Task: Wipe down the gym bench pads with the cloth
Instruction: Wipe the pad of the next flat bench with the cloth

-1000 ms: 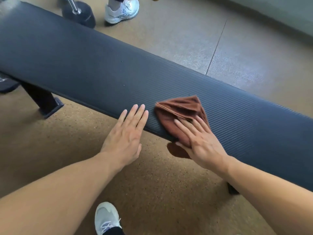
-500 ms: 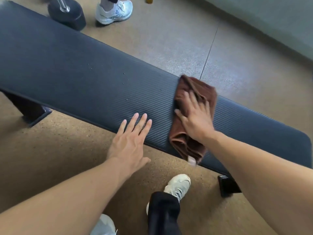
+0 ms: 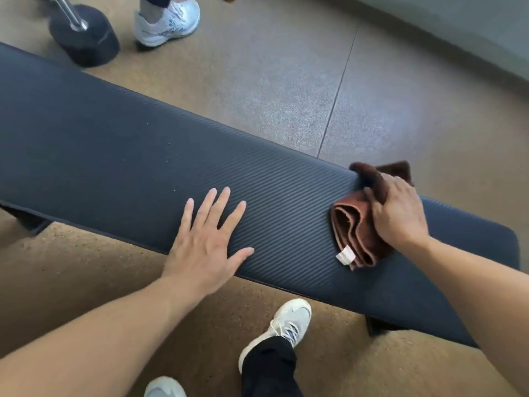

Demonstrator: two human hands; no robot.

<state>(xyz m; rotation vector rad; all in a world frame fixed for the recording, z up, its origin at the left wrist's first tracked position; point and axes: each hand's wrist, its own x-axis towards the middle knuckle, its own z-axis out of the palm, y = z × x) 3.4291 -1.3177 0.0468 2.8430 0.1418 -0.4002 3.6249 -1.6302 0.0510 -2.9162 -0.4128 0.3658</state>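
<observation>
A long dark ribbed bench pad (image 3: 120,156) runs diagonally from upper left to lower right. My left hand (image 3: 206,239) lies flat on its near half, fingers spread and straight. A folded brown cloth (image 3: 352,233) with a white tag lies across the pad toward its right end, one bunched corner at the far edge. My right hand (image 3: 398,216) is on top of the cloth, fingers curled over its far part and thumb against the bunched fabric. A few small specks show on the pad left of my left hand.
A dumbbell (image 3: 83,35) lies on the floor beyond the bench at upper left, next to another person's white shoe (image 3: 167,22). My own white shoe (image 3: 286,325) and dark trouser leg stand under the near edge. A bench foot (image 3: 380,325) shows at lower right.
My right hand has carried the cloth rightward along the pad and across to its far edge, its fingers now curled on it. My left hand slid further onto the pad.
</observation>
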